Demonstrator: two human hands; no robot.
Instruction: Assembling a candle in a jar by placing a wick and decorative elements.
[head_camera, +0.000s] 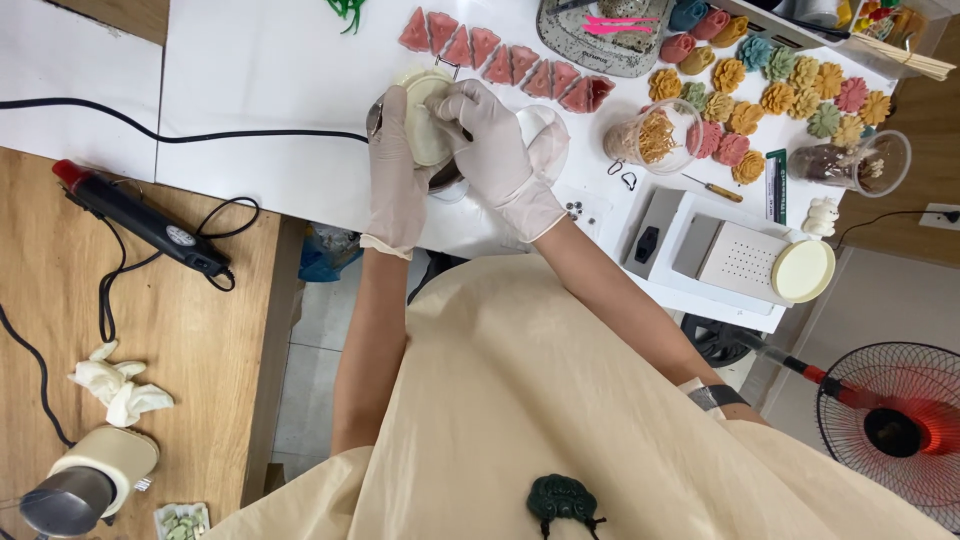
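Both gloved hands, left hand (395, 165) and right hand (490, 140), clamp one pale cream round disc (428, 120), unfinished, while rows of finished red triangular pieces (500, 55) lie just beyond the grip.

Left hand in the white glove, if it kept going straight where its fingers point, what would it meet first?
Likely the row of pink wedge-shaped pieces on the white table; the left hand, cupping a cream disc, points up-frame toward them, though height is unclear.

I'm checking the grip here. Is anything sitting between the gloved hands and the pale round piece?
Nothing visible does. The left hand and right hand both already touch the pale round piece directly through their gloves.
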